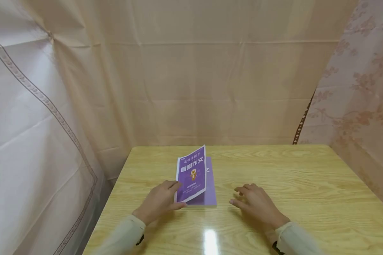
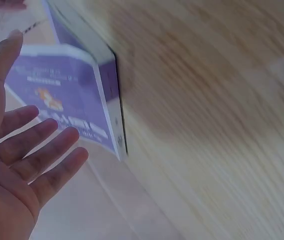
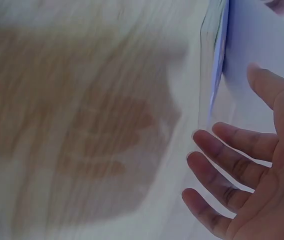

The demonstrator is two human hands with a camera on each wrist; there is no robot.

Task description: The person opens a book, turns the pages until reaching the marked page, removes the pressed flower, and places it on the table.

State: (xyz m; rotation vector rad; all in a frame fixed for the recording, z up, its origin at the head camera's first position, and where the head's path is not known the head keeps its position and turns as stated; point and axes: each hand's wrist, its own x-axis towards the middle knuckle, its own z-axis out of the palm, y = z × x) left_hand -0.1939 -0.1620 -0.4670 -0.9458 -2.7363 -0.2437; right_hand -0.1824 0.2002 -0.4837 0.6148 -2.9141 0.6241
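Pale sleeves (image 1: pixel 122 233) are seen closest to the camera, on the near side of the purple book (image 1: pixel 191 191), with a dark band (image 1: pixel 140 239) shown at each cuff. The book is laid on the worktop (image 1: pixel 274 170). Its front cover (image 1: pixel 199 179) is raised at a slant; a lighter purple page (image 1: pixel 211 189) is exposed underneath. White lettering and an orange cartoon figure (image 1: pixel 193 174) are printed on the cover. Left hand (image 1: pixel 161 200) is placed at the book's near left corner, thumb and fingers spread wide, nothing gripped; contact with the cover cannot be told. Right hand (image 1: pixel 258 203) is held to the right of the book, apart from it, fingers spread and slightly bent, nothing gripped. Beige cloth (image 1: pixel 194 88) is hung behind the book, white cloth (image 1: pixel 28 141) to its left, floral cloth (image 1: pixel 364 88) to its right.
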